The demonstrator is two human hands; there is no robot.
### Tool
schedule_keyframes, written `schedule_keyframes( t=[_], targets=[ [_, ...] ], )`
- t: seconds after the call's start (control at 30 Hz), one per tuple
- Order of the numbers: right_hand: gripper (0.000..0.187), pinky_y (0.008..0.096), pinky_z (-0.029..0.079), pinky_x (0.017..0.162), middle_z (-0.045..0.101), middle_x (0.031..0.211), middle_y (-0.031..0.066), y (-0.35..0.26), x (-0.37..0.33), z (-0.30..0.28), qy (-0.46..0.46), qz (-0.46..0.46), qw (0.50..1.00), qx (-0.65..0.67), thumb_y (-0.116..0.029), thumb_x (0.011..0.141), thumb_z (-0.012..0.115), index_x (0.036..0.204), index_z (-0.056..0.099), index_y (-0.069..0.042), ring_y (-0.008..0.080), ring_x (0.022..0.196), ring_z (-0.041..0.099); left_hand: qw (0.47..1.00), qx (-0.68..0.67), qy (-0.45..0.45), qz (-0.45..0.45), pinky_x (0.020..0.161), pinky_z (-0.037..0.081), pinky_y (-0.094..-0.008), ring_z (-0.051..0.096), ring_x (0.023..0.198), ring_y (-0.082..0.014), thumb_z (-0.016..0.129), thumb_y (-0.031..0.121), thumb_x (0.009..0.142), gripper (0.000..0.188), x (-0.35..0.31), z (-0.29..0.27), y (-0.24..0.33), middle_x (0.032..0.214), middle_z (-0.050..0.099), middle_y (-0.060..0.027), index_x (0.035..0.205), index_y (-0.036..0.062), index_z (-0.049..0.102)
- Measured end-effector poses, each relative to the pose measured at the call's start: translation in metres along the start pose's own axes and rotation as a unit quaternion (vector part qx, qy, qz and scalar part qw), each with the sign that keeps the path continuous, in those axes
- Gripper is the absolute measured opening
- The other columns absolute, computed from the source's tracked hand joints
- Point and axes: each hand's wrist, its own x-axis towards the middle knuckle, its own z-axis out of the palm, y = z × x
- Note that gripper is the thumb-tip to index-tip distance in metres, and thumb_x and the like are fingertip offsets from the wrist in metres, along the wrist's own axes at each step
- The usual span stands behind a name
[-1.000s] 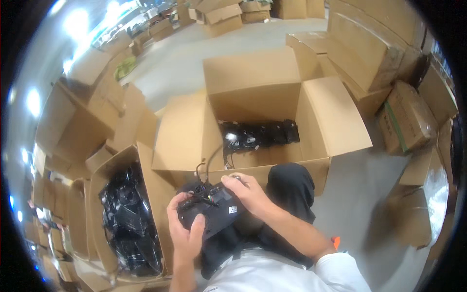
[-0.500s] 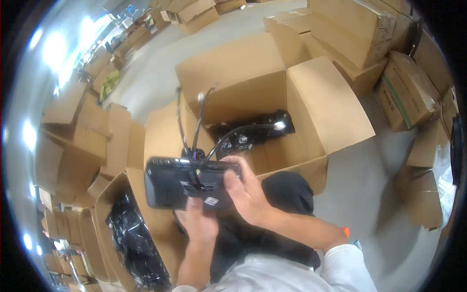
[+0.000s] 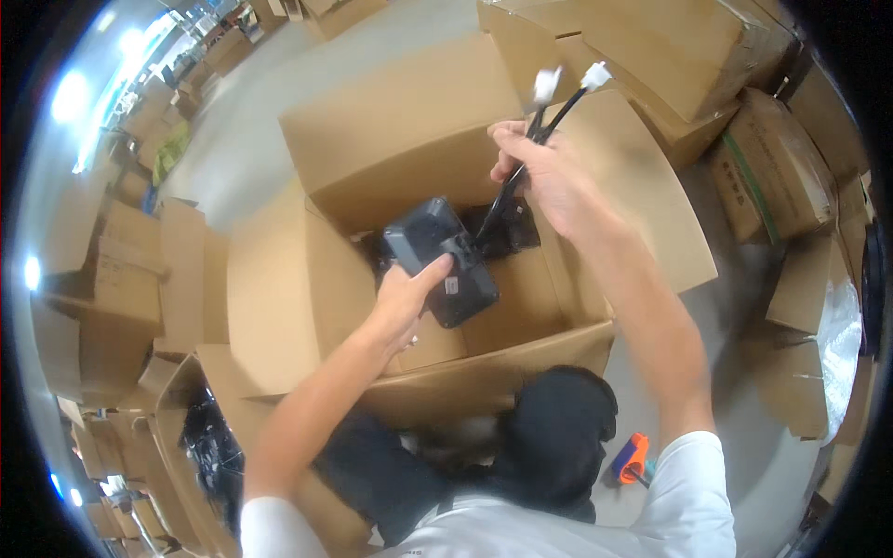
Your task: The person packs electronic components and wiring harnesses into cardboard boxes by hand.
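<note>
My left hand (image 3: 406, 296) grips a black box-shaped device (image 3: 440, 259) over the open cardboard box (image 3: 409, 149) in front of me. My right hand (image 3: 544, 172) is raised above the box and pinches the device's black cables (image 3: 517, 177), which end in white connectors (image 3: 569, 82) pointing up. More black devices (image 3: 507, 232) lie on the bottom of the box, partly hidden by the one I hold.
Another open cardboard box (image 3: 181, 437) at my lower left holds black bagged items (image 3: 209, 446). Stacked and flattened cartons (image 3: 670, 56) surround me on the grey floor. An orange-and-blue tool (image 3: 630, 458) lies on the floor by my right knee.
I have lifted the device from my lap out over the open box. My right hand moved from the device's body up to its cables, pulling them taut upward.
</note>
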Motion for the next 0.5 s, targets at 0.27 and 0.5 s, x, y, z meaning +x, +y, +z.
schedule_keyframes(
  t=[0.27,0.5],
  targets=[
    [0.027,0.0499,0.052,0.091,0.069,0.100,0.0276,0.104,0.081,-0.043,-0.068,0.018,0.801,-0.595,-0.013,0.084,0.066,0.105,0.059,0.003,0.0449,0.102,0.065,0.964,0.109,-0.061,-0.236,0.073,0.059,-0.0388,0.070,0.088,-0.0199,0.078,0.019,0.091,0.032,0.158,-0.022,-0.199,0.103,0.073,-0.0028,0.120,0.0100,0.067],
    [0.052,0.0440,0.053,0.088,0.072,0.101,0.0231,0.118,0.085,-0.064,-0.064,0.081,0.795,-0.598,-0.019,0.087,0.072,0.131,0.055,0.003,0.0381,0.100,0.068,0.965,0.090,-0.125,-0.213,0.073,0.053,-0.0321,0.067,0.092,-0.0180,0.076,0.031,0.092,0.041,0.210,-0.017,-0.316,0.104,0.071,-0.0043,0.123,0.0074,0.066]
  ],
)
